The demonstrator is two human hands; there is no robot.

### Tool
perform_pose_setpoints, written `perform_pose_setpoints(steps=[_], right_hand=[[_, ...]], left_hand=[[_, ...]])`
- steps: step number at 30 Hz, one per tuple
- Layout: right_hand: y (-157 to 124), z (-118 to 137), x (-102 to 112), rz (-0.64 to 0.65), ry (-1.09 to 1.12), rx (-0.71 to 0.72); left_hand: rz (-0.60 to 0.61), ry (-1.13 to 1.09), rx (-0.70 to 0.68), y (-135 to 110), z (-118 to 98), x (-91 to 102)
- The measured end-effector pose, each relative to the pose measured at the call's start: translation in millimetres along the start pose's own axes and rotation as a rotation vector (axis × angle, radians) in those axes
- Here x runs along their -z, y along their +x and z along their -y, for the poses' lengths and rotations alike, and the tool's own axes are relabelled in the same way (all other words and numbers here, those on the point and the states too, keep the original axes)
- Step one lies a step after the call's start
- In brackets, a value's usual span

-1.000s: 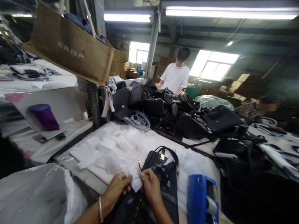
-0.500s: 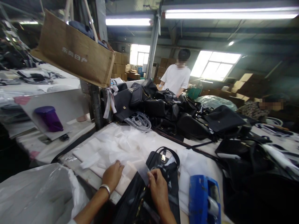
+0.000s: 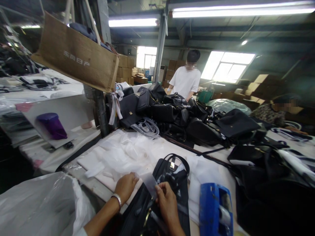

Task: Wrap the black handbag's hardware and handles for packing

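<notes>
Right hand [image 3: 168,200] pinches one edge of a thin sheet [image 3: 149,182], probably to keep it spread above the black bag [image 3: 183,200]; whether the left hand [image 3: 126,187], by the opposite edge, grips it too, I can't tell. The bag lies on the table [image 3: 161,144], seemingly for easy reach, a blue tape holder [image 3: 206,206] near it.

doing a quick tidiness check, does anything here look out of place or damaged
No damage stands out. The black bags farther back lie in a jumbled heap, and the thin white sheets beyond the left hand look crumpled, so both seem untidy.
</notes>
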State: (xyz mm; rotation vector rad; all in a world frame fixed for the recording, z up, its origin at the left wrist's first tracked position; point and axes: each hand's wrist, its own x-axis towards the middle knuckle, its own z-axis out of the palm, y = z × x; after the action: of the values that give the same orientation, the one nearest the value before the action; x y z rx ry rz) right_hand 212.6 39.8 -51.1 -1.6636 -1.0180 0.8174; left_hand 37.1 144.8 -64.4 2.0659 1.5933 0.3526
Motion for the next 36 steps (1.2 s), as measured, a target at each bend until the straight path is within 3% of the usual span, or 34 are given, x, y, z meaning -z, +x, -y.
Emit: perform_pose_setpoints(steps=[8, 15, 18, 24, 31, 33, 36], right_hand=[[3.1, -7.2, -0.7, 0.0, 0.069, -0.037], [3.6, -9.0, 7.1, 0.0, 0.176, -0.073], [2.1, -10.4, 7.5, -0.003, 0.208, -0.077], [-2.6, -19.5, 6.9, 0.027, 0.209, -0.106], [-5.1, -29.6, 14.7, 0.076, 0.169, -0.105], [-13.0, -22.4, 14.2, 0.055, 0.163, -0.09], [-35.3, -1.4, 12.4, 0.006, 0.187, -0.031]], left_hand=[[0.206, -0.38, 0.135, 8.4, -14.4, -13.7], [0.254, -0.628, 0.202, -16.4, 4.2, 4.0], [0.264, -0.666, 0.214, -25.3, 9.2, 3.1], [0.229, -0.704, 0.22, -26.3, 7.6, -6.1], [0.046, -0.712, 0.117, -53.5, -1.4, 16.7], [0.138, -0.771, 0.108, -67.2, -16.6, 21.8], [0.447, -0.98, 0.194, -86.2, -44.0, 22.6]])
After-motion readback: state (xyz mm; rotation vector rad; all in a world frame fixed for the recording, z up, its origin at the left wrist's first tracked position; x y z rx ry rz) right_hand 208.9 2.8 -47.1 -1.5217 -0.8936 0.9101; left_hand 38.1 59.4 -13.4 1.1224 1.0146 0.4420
